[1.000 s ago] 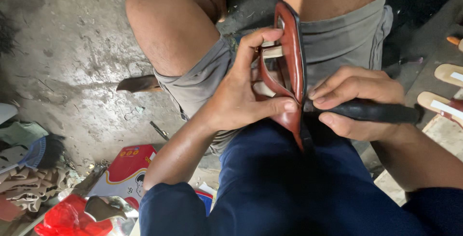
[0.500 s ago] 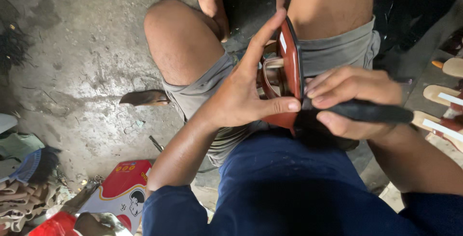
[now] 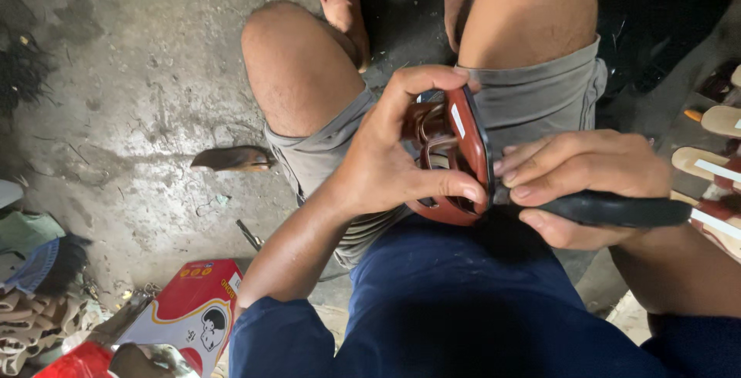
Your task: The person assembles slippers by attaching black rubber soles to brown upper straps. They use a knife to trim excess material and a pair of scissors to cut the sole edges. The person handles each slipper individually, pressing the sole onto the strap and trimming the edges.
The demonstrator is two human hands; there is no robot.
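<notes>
While the left hand (image 3: 386, 169) grips the upright brown sandal (image 3: 463, 154), the right hand (image 3: 579, 185) clasps a black-handled tool (image 3: 617, 210) against its edge.

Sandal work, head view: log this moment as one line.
left hand: holds sandal on edge | right hand: grips black tool at sole edge | floor: red box

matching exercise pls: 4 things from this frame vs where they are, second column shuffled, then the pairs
Things:
1. brown sandal
2. black-handled tool
3. red and white box
4. loose sole

Places:
A. on the floor at lower left
B. gripped in the right hand
C. lying alone on the concrete left of the knee
D. held on edge in the left hand

Pairs: 1-D, 2-B, 3-A, 4-C
</notes>
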